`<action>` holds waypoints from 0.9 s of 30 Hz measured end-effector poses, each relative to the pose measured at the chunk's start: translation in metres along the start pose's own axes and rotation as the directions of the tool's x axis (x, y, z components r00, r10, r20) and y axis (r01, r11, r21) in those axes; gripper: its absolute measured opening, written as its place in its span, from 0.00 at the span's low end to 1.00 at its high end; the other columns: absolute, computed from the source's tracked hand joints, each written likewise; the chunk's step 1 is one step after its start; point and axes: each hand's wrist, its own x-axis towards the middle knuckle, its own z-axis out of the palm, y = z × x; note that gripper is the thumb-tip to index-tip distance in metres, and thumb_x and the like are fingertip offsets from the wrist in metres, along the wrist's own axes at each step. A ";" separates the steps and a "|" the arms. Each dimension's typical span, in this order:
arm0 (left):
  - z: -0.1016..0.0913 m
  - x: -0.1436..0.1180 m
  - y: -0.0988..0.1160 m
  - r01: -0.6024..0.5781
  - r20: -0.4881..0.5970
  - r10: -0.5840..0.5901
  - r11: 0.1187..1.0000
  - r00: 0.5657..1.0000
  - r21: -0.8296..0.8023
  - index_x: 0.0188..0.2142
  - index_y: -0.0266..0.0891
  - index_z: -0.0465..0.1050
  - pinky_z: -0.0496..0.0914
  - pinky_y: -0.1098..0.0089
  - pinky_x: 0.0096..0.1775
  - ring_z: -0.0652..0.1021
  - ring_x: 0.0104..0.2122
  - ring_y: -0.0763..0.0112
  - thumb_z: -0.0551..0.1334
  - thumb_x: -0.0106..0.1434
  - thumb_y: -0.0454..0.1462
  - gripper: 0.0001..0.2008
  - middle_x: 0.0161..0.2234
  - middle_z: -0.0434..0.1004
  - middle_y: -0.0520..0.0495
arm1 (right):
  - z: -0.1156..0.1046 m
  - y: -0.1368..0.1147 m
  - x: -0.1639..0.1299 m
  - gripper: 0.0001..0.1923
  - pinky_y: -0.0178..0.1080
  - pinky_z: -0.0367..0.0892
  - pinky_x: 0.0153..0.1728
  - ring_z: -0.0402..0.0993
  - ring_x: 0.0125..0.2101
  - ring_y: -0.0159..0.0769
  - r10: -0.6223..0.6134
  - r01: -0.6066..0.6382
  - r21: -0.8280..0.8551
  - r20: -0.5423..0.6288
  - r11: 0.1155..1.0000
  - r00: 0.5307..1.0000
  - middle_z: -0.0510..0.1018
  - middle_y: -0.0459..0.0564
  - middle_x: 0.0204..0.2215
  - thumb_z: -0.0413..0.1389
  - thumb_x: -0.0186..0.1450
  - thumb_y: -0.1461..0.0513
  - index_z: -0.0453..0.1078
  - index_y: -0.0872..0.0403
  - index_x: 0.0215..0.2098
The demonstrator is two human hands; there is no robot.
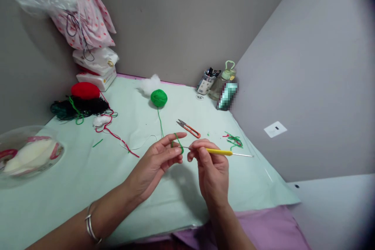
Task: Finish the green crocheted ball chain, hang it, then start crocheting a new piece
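Note:
My right hand [211, 164] is closed around the yellow handle of a double-ended crochet hook [219, 151], whose thin metal tip points left. That tip meets a small piece of green yarn [181, 149] pinched between the thumb and fingers of my left hand [159, 156]. A strand loops over the left index finger. Beyond the hands lies a green yarn ball [159, 98], with its strand running down toward my left hand. Orange-handled thread snips [189, 128] rest just behind the hook. The exact stitch at the hook's tip is too small to make out.
Red yarn [85, 90] and dark yarn [90, 107] lie at the left, near a clear plastic bowl [60, 152]. White stuffing [150, 84] sits at the back. Green yarn scraps [235, 140], a pen cup [205, 83] and a bottle [217, 88] stand or lie right.

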 end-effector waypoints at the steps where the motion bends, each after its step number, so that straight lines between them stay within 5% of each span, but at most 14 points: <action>1: 0.001 0.000 0.000 0.007 0.003 -0.007 1.000 1.000 0.005 0.53 0.44 0.80 0.69 0.73 0.43 0.74 0.33 0.77 0.70 0.63 0.34 0.18 0.34 0.73 0.53 | -0.001 0.001 0.000 0.07 0.36 0.70 0.35 0.74 0.29 0.28 -0.006 0.006 -0.010 0.007 1.000 1.000 0.76 0.45 0.36 0.59 0.71 0.60 0.80 0.48 0.39; 6: 0.003 -0.002 0.000 0.023 0.024 -0.023 1.000 0.999 0.021 0.53 0.44 0.79 0.68 0.72 0.43 0.74 0.33 0.77 0.70 0.62 0.35 0.19 0.34 0.73 0.53 | -0.001 -0.002 0.000 0.08 0.37 0.70 0.35 0.74 0.29 0.29 -0.045 0.046 -0.066 0.027 0.997 0.999 0.76 0.45 0.35 0.57 0.72 0.61 0.80 0.47 0.40; 11: 0.002 -0.001 -0.002 -0.035 0.010 0.034 0.993 0.999 0.109 0.51 0.46 0.80 0.67 0.73 0.42 0.73 0.32 0.78 0.72 0.60 0.35 0.19 0.31 0.72 0.55 | 0.002 -0.006 -0.001 0.10 0.40 0.71 0.44 0.77 0.41 0.36 -0.225 0.250 -0.297 0.117 0.921 0.967 0.81 0.48 0.37 0.58 0.70 0.66 0.81 0.47 0.41; 17: 0.001 -0.002 0.001 0.042 0.026 -0.045 0.996 0.999 0.080 0.53 0.44 0.79 0.67 0.70 0.45 0.73 0.34 0.76 0.71 0.61 0.37 0.19 0.36 0.76 0.52 | 0.001 -0.005 0.006 0.09 0.36 0.72 0.29 0.74 0.26 0.30 0.053 -0.055 0.037 0.050 0.998 0.997 0.80 0.48 0.33 0.57 0.71 0.58 0.78 0.52 0.38; 20: 0.001 -0.003 0.004 0.028 0.017 -0.030 0.994 0.999 0.108 0.52 0.44 0.80 0.66 0.70 0.45 0.73 0.34 0.75 0.70 0.62 0.37 0.18 0.34 0.74 0.53 | -0.002 -0.010 0.007 0.11 0.36 0.73 0.28 0.75 0.25 0.30 0.071 -0.077 0.055 0.095 0.996 0.993 0.80 0.48 0.33 0.54 0.73 0.57 0.76 0.53 0.37; 24: 0.001 -0.004 0.005 -0.032 -0.001 0.033 0.981 0.999 0.193 0.51 0.45 0.80 0.66 0.69 0.44 0.72 0.33 0.74 0.69 0.63 0.37 0.16 0.33 0.71 0.54 | -0.009 -0.015 -0.001 0.12 0.38 0.75 0.34 0.78 0.30 0.33 -0.098 0.132 -0.248 0.147 0.960 0.984 0.81 0.49 0.35 0.49 0.75 0.63 0.75 0.51 0.42; 27: 0.001 -0.004 0.002 -0.064 -0.015 0.069 0.974 0.998 0.217 0.53 0.45 0.79 0.66 0.69 0.43 0.72 0.33 0.73 0.70 0.62 0.36 0.19 0.32 0.72 0.54 | -0.012 -0.011 -0.007 0.13 0.39 0.76 0.38 0.80 0.36 0.36 -0.315 0.431 -0.513 0.300 0.742 0.900 0.81 0.50 0.39 0.52 0.73 0.67 0.74 0.49 0.49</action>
